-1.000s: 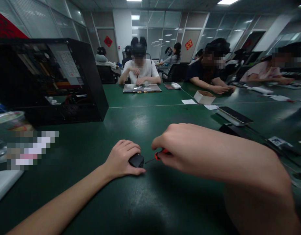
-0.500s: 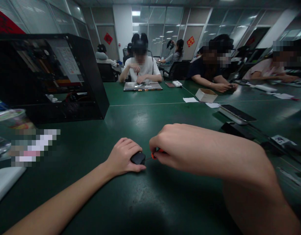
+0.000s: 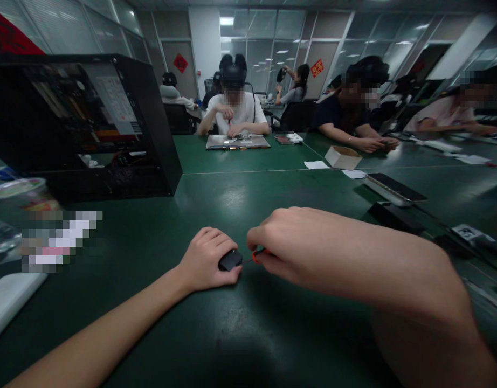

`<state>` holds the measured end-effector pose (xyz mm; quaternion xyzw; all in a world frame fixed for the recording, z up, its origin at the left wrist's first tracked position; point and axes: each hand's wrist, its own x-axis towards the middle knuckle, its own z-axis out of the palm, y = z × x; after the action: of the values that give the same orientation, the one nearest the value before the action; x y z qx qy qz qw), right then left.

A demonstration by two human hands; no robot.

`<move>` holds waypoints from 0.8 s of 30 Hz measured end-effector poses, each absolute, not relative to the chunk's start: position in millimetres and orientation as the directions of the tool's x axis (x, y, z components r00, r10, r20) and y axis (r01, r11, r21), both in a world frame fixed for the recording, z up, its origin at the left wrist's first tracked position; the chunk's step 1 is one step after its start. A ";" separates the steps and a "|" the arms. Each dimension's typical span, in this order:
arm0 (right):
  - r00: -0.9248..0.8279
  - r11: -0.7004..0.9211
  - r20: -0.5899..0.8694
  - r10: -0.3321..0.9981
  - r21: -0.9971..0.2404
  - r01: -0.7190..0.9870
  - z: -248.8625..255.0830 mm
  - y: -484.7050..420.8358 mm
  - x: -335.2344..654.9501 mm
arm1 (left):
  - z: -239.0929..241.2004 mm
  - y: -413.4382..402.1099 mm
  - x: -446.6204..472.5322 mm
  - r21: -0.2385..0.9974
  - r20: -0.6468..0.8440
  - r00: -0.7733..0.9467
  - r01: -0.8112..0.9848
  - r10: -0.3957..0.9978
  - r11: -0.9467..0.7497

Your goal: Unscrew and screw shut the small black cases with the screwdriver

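Note:
My left hand is closed round a small black block-like object, keeping it on or just above the green tabletop. What kind of object it is I cannot make out. To its right, my right hand grips a screwdriver with a red-orange and black handle. Most of that handle is hidden by my fingers. Its thin shaft points left and reaches the right side of the black object; the contact at the tip is too small to make out.
An open black computer case stands on the left, near a plastic cup. At the right lie a phone-like slab, cables and black parts. Farther back is a small open box. A person works on a flat panel across the table.
The whole view has shifted slightly, so things sit a little farther right. Both hands keep their grips, with the screwdriver still against or close to the black object.

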<state>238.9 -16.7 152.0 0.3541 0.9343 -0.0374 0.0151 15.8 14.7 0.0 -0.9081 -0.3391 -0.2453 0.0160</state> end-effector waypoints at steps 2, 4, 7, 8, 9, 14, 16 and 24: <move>-0.745 0.743 -0.070 0.663 -0.058 0.667 148.5 -20.7 237.1 | -0.1 14.2 16.7 0.139 0.464 0.642 0.628 0.611 -0.766; -0.735 0.735 -0.115 0.669 -0.045 0.676 144.6 -26.4 233.0 | -0.3 13.9 17.4 0.143 0.470 0.637 0.628 0.610 -0.765; -0.708 0.722 -0.213 0.673 -0.018 0.692 139.3 -36.1 224.1 | -0.6 13.7 17.8 0.151 0.472 0.633 0.628 0.614 -0.763; -0.699 0.717 -0.235 0.676 -0.012 0.697 138.2 -38.9 221.2 | -0.6 13.7 17.8 0.154 0.472 0.631 0.629 0.616 -0.762; -0.692 0.712 -0.250 0.678 -0.011 0.702 137.6 -41.2 218.6 | -0.7 13.6 17.7 0.157 0.473 0.627 0.632 0.619 -0.759; -0.643 0.680 -0.344 0.685 -0.018 0.733 143.1 -42.2 213.6 | -1.1 12.6 17.2 0.179 0.468 0.610 0.643 0.639 -0.745; -0.621 0.664 -0.374 0.689 -0.017 0.747 146.5 -38.9 214.3 | -1.3 12.4 16.9 0.182 0.457 0.606 0.652 0.651 -0.736; -0.636 0.648 -0.311 0.707 -0.075 0.758 135.2 -24.5 221.9 | -0.2 13.9 17.3 0.176 0.455 0.576 0.689 0.679 -0.703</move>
<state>221.9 -24.5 135.2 0.4073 0.8988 -0.0997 0.1276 17.3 13.9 -0.2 -0.8877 -0.3853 -0.2517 0.0101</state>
